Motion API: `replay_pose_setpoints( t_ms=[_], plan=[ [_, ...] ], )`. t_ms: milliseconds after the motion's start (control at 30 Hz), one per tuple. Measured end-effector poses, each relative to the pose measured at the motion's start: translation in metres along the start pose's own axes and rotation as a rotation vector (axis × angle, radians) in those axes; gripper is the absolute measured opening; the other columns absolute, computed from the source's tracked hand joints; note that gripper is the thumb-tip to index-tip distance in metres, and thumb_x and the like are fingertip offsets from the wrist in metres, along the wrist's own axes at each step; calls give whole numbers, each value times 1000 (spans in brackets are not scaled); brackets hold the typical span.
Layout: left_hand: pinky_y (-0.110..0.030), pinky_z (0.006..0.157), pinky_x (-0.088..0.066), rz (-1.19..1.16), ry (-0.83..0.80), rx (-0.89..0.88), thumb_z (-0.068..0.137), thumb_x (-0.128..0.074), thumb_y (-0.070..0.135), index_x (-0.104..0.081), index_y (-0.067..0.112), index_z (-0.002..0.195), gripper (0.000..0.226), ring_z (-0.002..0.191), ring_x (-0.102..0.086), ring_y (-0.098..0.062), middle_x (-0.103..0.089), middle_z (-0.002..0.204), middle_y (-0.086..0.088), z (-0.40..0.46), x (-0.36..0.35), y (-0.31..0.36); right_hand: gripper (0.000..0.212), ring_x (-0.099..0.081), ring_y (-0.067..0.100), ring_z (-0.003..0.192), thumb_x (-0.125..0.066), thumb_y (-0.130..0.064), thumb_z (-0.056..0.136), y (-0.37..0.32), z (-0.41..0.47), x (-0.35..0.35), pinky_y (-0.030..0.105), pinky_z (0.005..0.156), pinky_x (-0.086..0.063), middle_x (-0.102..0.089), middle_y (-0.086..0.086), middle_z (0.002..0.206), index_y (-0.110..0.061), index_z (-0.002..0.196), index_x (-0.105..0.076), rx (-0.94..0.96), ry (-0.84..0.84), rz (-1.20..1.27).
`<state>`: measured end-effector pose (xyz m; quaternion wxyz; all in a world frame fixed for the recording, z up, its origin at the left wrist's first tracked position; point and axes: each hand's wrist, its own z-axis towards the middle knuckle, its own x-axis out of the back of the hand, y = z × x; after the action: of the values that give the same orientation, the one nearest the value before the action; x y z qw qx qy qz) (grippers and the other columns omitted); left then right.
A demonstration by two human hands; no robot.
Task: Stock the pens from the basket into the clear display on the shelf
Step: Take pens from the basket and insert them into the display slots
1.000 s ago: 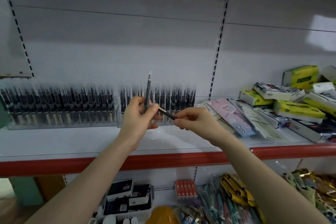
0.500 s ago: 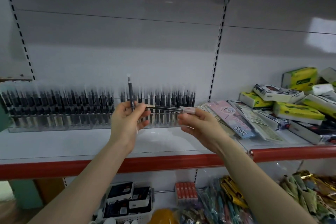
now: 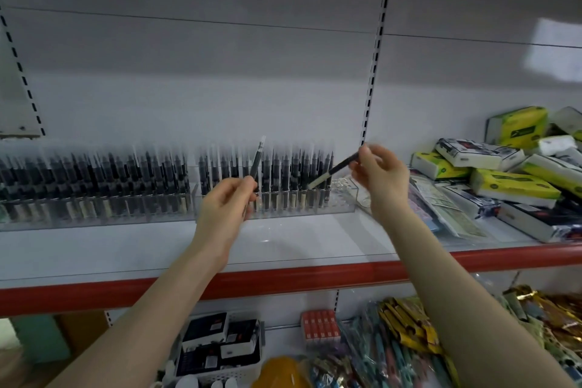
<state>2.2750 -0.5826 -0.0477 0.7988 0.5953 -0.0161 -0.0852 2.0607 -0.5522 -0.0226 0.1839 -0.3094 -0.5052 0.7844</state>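
Head view: our right hand (image 3: pixel 379 175) pinches a slanted pen (image 3: pixel 333 170) over the clear display (image 3: pixel 341 198), left hand (image 3: pixel 228 203) grips another pen (image 3: pixel 256 159); we may topple neighbours.

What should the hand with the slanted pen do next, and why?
Probably lower it tip-down into the bare holes at the right end of the clear display. The right hand pinches the slanted pen just above that end, where no pens stand, while the left hand holds another pen upright.
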Motion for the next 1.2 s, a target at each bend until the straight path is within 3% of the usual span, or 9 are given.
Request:
replay_pose_setpoints(
  t_ms=[167, 433, 633, 700, 767, 867, 1000, 1100, 1200],
  plan=[
    [-20, 64, -46, -15, -23, -12, 94, -52, 17, -64, 18, 96, 12, 68, -54, -10, -61, 75, 0, 3, -7, -3, 14, -63, 14, 74, -58, -14, 91, -1, 24, 5, 26, 72, -53, -62, -5, 75, -8, 103, -56, 282, 69, -390],
    [-27, 60, -55, -68, -145, 89, 91, -55, 7, -57, 24, 94, 17, 74, -70, -14, -69, 85, -1, 4, -15, -8, 13, -61, 15, 75, -56, -15, 91, 5, 45, -6, 27, 72, -47, -65, 4, 82, -11, 103, -59, 342, -64, -557],
    [-36, 84, -53, 6, -162, 82, 86, -62, 11, -60, 19, 98, 14, 93, -65, -21, -70, 94, -5, 9, -16, -14, 15, -61, 19, 73, -56, -11, 91, 8, 52, -13, 24, 64, -48, -67, 14, 84, -2, 102, -61, 288, -247, -779],
    [-38, 87, -53, 13, -151, 83, 85, -63, 11, -60, 20, 97, 15, 96, -64, -22, -67, 100, -7, 10, -16, -14, 16, -65, 25, 78, -56, -10, 91, 13, 53, -15, 32, 74, -52, -69, 19, 91, 1, 102, -62, 242, -286, -826],
    [-39, 84, -54, 0, -146, 83, 86, -63, 9, -60, 17, 100, 16, 94, -64, -22, -66, 99, -7, 12, -17, -14, 18, -67, 31, 85, -57, -11, 92, 17, 54, -16, 40, 83, -53, -69, 21, 95, 2, 102, -63, 211, -289, -850],
    [-31, 71, -56, -1, -167, 46, 87, -61, 5, -56, 23, 102, 24, 92, -65, -21, -66, 95, -7, 11, -17, -11, 20, -68, 30, 86, -59, -13, 90, 19, 55, -17, 36, 77, -55, -69, 21, 95, 2, 103, -64, 179, -273, -832],
    [-36, 71, -59, -28, -189, 16, 84, -63, 1, -42, 38, 121, 57, 91, -65, -23, -60, 97, -9, 9, -18, -6, 44, -59, 25, 105, -59, -25, 91, 19, 44, -13, 33, 88, -46, -62, 14, 115, -3, 128, -51, 165, -203, -855],
    [-35, 71, -59, -96, -156, 1, 82, -64, -4, -26, 41, 140, 83, 87, -65, -26, -55, 92, -9, 11, -19, -1, 36, -59, 15, 93, -57, -26, 92, 22, 9, -9, 21, 82, -45, -66, 9, 107, -4, 120, -58, 257, -161, -666],
    [-29, 67, -58, -99, -121, -37, 81, -64, -4, -22, 41, 143, 87, 87, -66, -28, -54, 93, -13, 12, -20, 0, 21, -63, 6, 77, -55, -29, 92, 28, -30, -5, 15, 72, -49, -69, 0, 89, -13, 102, -64, 141, -414, -538]
  ],
)
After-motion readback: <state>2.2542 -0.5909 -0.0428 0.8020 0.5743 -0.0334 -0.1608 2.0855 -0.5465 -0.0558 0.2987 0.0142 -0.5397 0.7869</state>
